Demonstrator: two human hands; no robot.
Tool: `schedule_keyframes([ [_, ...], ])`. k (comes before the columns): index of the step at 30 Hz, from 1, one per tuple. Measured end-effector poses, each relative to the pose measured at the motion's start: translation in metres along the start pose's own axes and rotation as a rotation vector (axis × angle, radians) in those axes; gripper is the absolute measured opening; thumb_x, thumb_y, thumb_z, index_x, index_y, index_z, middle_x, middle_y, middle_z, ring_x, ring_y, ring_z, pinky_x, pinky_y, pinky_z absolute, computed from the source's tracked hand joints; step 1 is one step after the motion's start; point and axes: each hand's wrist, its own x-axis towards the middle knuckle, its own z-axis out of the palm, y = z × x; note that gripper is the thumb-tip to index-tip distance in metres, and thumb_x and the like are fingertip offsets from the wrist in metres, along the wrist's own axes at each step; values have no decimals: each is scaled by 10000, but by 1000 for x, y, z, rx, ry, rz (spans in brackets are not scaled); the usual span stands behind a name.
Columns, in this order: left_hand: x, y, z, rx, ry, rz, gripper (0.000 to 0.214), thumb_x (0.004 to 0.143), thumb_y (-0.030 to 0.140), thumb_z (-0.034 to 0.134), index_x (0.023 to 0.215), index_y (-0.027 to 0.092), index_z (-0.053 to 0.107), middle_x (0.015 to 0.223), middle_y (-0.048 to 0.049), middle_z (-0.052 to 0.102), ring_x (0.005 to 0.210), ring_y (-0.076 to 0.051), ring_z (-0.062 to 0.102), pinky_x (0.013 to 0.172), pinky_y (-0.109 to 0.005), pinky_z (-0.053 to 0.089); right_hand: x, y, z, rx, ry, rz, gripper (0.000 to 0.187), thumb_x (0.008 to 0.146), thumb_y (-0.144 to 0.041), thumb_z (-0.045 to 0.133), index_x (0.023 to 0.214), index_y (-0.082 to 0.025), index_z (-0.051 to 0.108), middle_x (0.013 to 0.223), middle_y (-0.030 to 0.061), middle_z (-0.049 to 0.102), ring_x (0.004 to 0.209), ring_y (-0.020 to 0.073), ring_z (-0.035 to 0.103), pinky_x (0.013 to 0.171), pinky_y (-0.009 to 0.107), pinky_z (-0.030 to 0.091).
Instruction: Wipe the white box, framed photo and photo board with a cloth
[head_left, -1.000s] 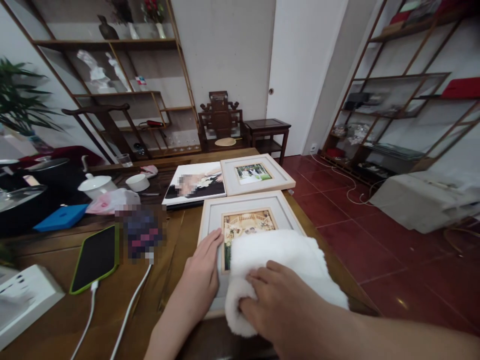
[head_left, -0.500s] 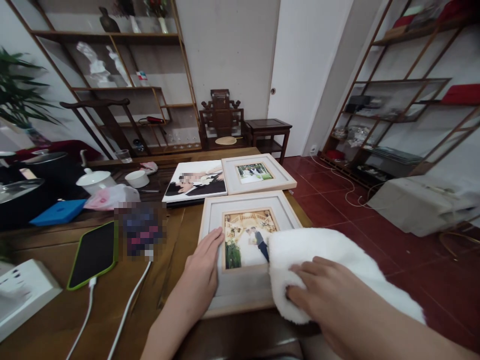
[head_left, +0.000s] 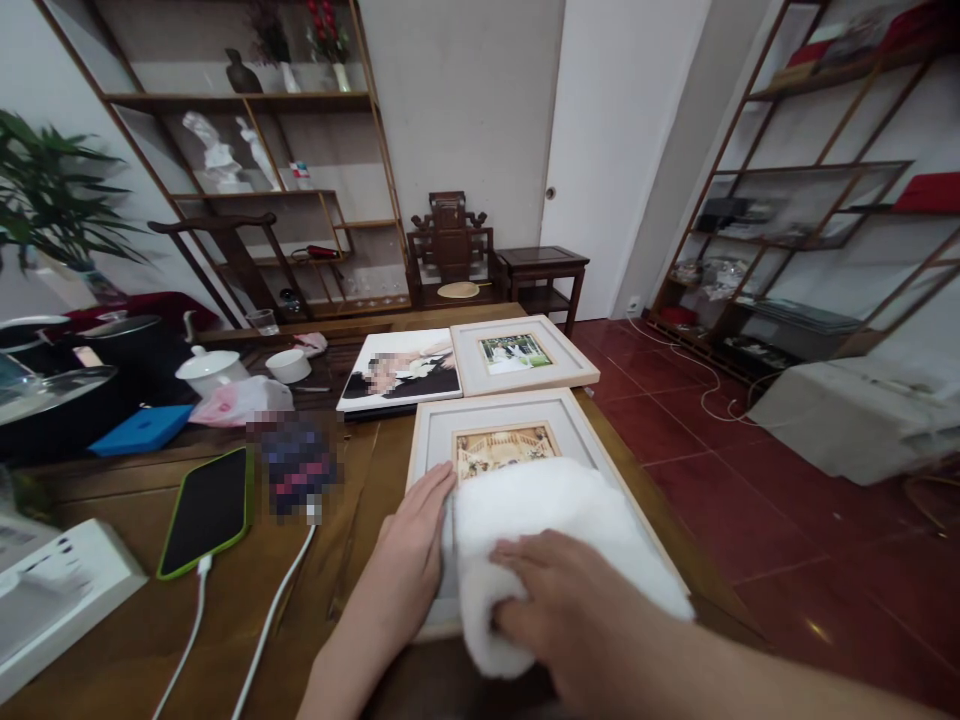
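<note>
A framed photo (head_left: 437, 428) with a pale wooden edge lies flat on the table in front of me. My left hand (head_left: 415, 540) rests on its left side, fingers stretched out flat along the mat. A fluffy white cloth (head_left: 555, 500) covers much of the lower and right part of the picture. My right hand (head_left: 547, 590) grips the cloth and presses it onto the frame, fingers and thumb sunk into the pile. Behind it lie a second framed photo (head_left: 517, 352) and, at its left, a white-edged photo panel (head_left: 401, 365).
On the left of the wooden table are a green-cased phone (head_left: 206, 510), a white power strip (head_left: 60, 600), a blue box (head_left: 142, 430), a teapot (head_left: 214, 370), a small white cup (head_left: 289, 366) and black pots (head_left: 120, 345). Charging cables run forward. Beyond stand a chair (head_left: 450, 245) and shelves.
My right hand has slid the white cloth leftward across the picture, covering the couple in it. My left hand stays on the frame's left side. The view has shifted slightly.
</note>
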Motion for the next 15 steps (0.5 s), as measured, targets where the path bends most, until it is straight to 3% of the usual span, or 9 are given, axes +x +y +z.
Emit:
schedule_keyframes([
  [2,0,5,-1,-2,1,-38,411,942,239,300,1337,215,411,1437,-101,408,1323,-213,370,1100,-501,260,-11,20,-15,43,19,120,260,640,-47,485,806,-194,621,788,62,662,708,202,595,612,292,441],
  [4,1,10,-2,-20,34,-65,422,948,275,303,1361,228,379,1456,-92,381,1337,-214,347,1101,-495,257,-12,41,-31,-31,139,223,344,625,-10,441,859,-183,624,827,69,651,714,204,584,617,301,442],
  [6,2,13,-3,-36,95,-63,430,949,284,308,1372,228,365,1467,-87,365,1346,-215,330,1102,-472,267,-2,60,-40,-182,307,238,361,661,8,435,918,-150,634,1063,143,631,917,259,580,743,370,461],
  [8,3,13,-3,-49,146,-46,436,950,282,310,1378,219,357,1476,-84,349,1349,-213,320,1104,-445,278,17,73,-39,-332,409,214,312,733,12,444,927,-119,650,1261,201,535,1141,322,489,896,457,411],
  [10,3,11,-3,-62,175,-40,441,951,282,309,1386,215,345,1480,-82,341,1350,-210,319,1108,-435,280,40,78,-29,-424,394,179,257,803,-20,465,942,-105,664,1318,219,488,1244,353,401,973,509,345],
  [15,4,5,-2,-90,215,-128,464,948,310,307,1379,141,340,1446,-130,387,1334,-212,353,1110,-420,284,75,62,4,-435,185,-14,204,872,-153,508,972,-140,686,1313,186,507,1240,355,416,974,525,348],
])
